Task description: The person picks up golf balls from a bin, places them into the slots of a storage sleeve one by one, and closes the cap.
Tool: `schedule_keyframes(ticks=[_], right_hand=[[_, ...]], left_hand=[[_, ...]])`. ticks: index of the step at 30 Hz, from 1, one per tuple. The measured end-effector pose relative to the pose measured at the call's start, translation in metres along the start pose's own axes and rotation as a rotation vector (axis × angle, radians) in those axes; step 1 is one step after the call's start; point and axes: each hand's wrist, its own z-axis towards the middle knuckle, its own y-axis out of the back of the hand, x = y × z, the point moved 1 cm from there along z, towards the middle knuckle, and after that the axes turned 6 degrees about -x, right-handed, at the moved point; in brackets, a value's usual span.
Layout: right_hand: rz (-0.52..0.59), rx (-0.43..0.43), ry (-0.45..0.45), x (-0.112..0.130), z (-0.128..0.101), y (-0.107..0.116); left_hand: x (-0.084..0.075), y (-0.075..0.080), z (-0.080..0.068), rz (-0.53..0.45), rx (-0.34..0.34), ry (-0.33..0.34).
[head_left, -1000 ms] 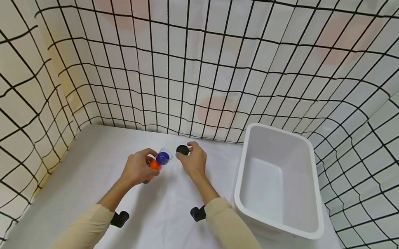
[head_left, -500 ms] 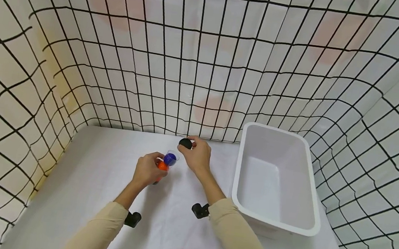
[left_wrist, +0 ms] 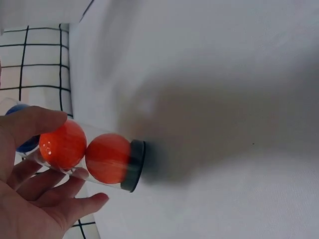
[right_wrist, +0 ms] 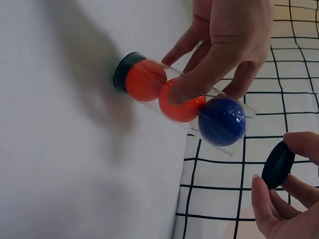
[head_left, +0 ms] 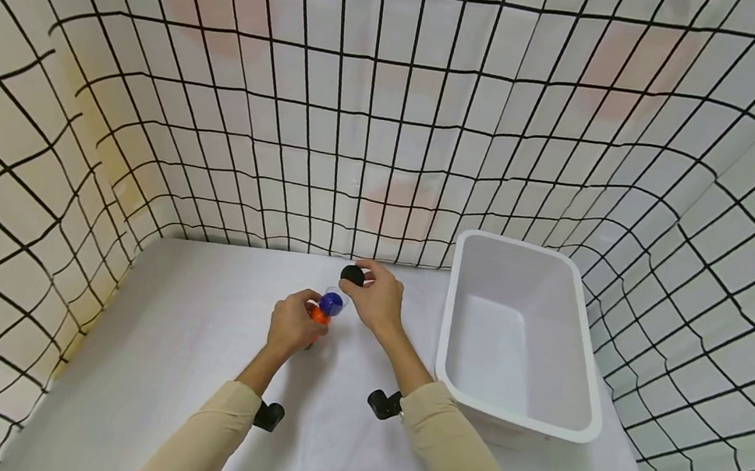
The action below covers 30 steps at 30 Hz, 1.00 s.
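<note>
The left hand (head_left: 292, 325) curls its fingers and thumb round a clear plastic tube (right_wrist: 184, 102) with a black base cap, holding it tilted above the white counter (head_left: 179, 353). Inside sit two orange balls (left_wrist: 84, 152) toward the base and a dark blue ball (right_wrist: 222, 121) at the open mouth. The right hand (head_left: 379, 302) pinches a round black lid (right_wrist: 277, 164) between thumb and fingertips, just beside the tube's open end. A white rectangular plastic bin (head_left: 574, 307) stands on the counter to the right, apart from both hands.
</note>
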Motion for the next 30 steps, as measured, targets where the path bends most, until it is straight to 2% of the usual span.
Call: schedule_keyframes(ticks=[7,14,23,30], right_hand=[[0.023,0.031,-0.053,0.005,-0.003,0.003],[0.033,0.091,-0.022,0.009,-0.010,0.004],[0.077,0.074,-0.030,0.003,-0.017,0.002],[0.049,0.089,-0.011,-0.002,-0.022,0.000]], left_hand=[[0.002,-0.001,0.001,-0.006,0.018,-0.021],[0.006,0.001,0.001,-0.021,0.029,-0.043],[0.008,0.003,0.000,-0.038,0.038,-0.054],[0.005,0.005,-0.001,-0.021,0.055,-0.058]])
